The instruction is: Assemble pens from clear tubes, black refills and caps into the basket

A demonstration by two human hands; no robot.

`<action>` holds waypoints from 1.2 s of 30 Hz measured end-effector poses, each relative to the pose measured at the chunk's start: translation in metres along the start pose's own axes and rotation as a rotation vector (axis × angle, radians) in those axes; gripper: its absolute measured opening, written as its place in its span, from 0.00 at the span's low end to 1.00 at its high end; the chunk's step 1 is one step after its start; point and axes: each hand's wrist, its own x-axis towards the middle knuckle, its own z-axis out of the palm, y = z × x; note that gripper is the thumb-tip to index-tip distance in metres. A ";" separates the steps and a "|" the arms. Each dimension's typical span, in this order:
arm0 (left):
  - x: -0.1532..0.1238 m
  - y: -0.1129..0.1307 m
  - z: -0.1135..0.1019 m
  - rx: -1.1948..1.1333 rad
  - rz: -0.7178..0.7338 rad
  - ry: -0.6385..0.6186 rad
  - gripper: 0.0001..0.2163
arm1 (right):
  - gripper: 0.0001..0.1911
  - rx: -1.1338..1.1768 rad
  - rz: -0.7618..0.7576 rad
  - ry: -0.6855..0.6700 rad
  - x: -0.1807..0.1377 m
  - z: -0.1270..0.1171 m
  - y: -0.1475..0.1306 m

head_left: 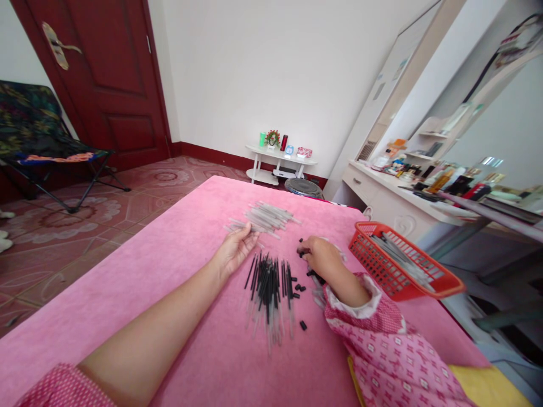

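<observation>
My left hand (236, 250) is closed, thumb against fingers, around what looks like a thin clear plastic tube. Just beyond it lies a loose heap of clear tubes (271, 216). My right hand (323, 257) reaches down among small black caps (298, 287), its fingertips pinched on a cap; the hand hides part of that pile. Between both hands, nearer to me, black-filled pen refills (268, 282) are spread in a bundle, their clear ends towards me. A few caps are scattered along the bundle's right side.
A red plastic basket (394, 288) holding grey-clear tubes stands at the right edge of the pink-covered table (203, 350). Yellow cloth (487, 384) lies at the lower right. Beyond are a dressing table (382, 192) with bottles, a small white shelf and a folding chair.
</observation>
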 end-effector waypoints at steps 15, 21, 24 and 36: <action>-0.004 -0.004 0.001 0.132 0.013 -0.067 0.02 | 0.14 0.845 -0.093 0.204 -0.001 0.003 -0.040; -0.008 -0.005 0.005 0.171 0.010 -0.068 0.06 | 0.15 1.301 0.060 0.128 -0.006 -0.005 -0.053; -0.009 -0.006 0.005 0.186 0.010 -0.085 0.06 | 0.16 1.351 0.096 0.136 -0.008 -0.007 -0.054; -0.011 -0.008 0.007 0.190 0.018 -0.107 0.04 | 0.08 1.178 0.037 0.266 -0.004 0.002 -0.057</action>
